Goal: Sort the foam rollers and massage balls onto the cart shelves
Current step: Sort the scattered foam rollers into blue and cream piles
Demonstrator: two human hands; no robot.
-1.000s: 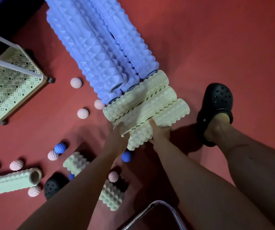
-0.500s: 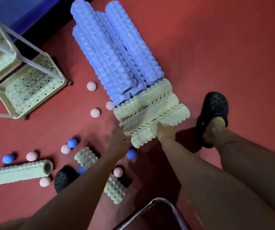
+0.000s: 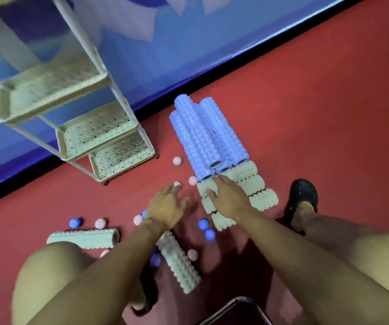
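Note:
Several long blue foam rollers [image 3: 208,139] lie stacked on the red floor, with three cream rollers [image 3: 256,188] side by side at their near end. My right hand [image 3: 227,195] hovers over the cream rollers with fingers spread, holding nothing. My left hand [image 3: 167,206] is open above the floor to their left, near a pink spiky ball [image 3: 192,180]. Two more cream rollers [image 3: 83,238] [image 3: 179,263] lie near me among pink balls [image 3: 100,223] and blue balls [image 3: 204,224]. The cream three-shelf cart [image 3: 99,134] stands at the left.
A blue wall with a black baseboard [image 3: 235,73] runs behind the cart and rollers. My foot in a black clog [image 3: 303,191] stands right of the cream rollers. A metal chair frame [image 3: 235,306] shows at the bottom edge. My knees fill the lower corners.
Both hands have lifted off the cream rollers and opened. The view has tilted up, bringing the whole cart and the wall into sight.

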